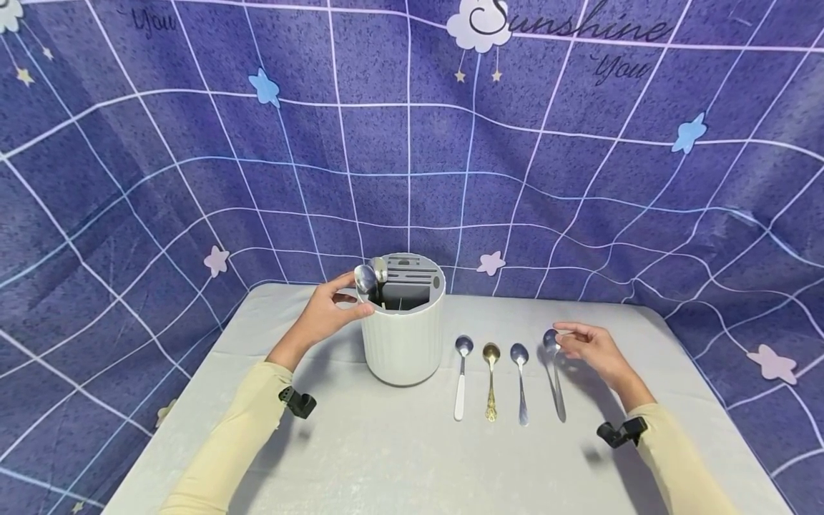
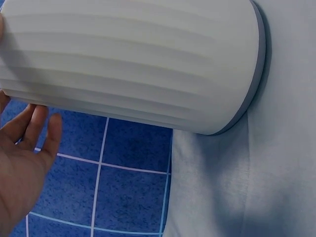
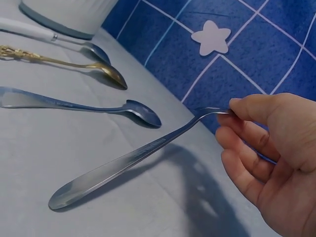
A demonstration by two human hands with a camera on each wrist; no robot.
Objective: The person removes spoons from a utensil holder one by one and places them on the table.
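Observation:
My left hand (image 1: 328, 311) holds the left side of a white ribbed utensil holder (image 1: 402, 347) near its rim, thumb and fingers spread around the wall. In the left wrist view, some fingers (image 2: 52, 136) hang loosely off the wall. Two spoons stand bowl-up in the holder: a silver spoon (image 1: 365, 279) by my fingers and another spoon (image 1: 379, 269) behind it. On the right, my right hand (image 1: 595, 350) pinches a silver spoon (image 3: 123, 160) by its bowl. That spoon slants, its bowl raised and its handle end low at the tablecloth. My fingers partly hide the bowl.
Between holder and right hand, three spoons lie in a row: a white-handled spoon (image 1: 460, 386), a gold ornate spoon (image 1: 491, 383) and a silver spoon (image 1: 521, 386). A pale cloth (image 1: 386, 458) covers the table. A blue grid-patterned curtain (image 1: 412, 143) hangs behind.

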